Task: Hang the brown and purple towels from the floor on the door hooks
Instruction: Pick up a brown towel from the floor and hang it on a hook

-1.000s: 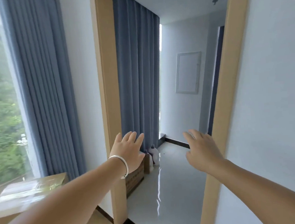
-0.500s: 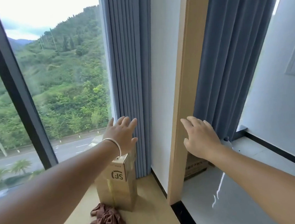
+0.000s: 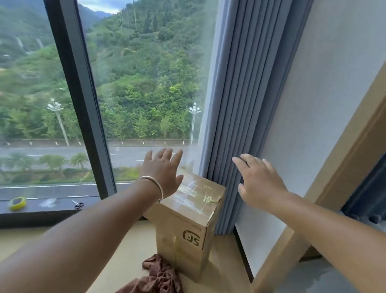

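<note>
A crumpled brown towel (image 3: 155, 285) lies on the tan floor at the foot of a cardboard box. No purple towel and no door hooks are in view. My left hand (image 3: 163, 171), with a silver bracelet at the wrist, is stretched out in the air above the box, fingers spread and holding nothing. My right hand (image 3: 258, 182) is held out in front of the blue curtain, fingers straight, also holding nothing. Both hands are well above the towel.
An upright taped cardboard box (image 3: 186, 225) stands beside the blue curtain (image 3: 237, 101). A large window with a dark frame (image 3: 80, 104) fills the left. On its sill lie a yellow tape roll (image 3: 17, 203) and small scissors (image 3: 77, 204). A wooden door frame (image 3: 342, 180) runs at the right.
The view has swung left from the doorway to the window and tilted down. The box and the brown towel have come more fully into view. Both hands stay outstretched and hold nothing.
</note>
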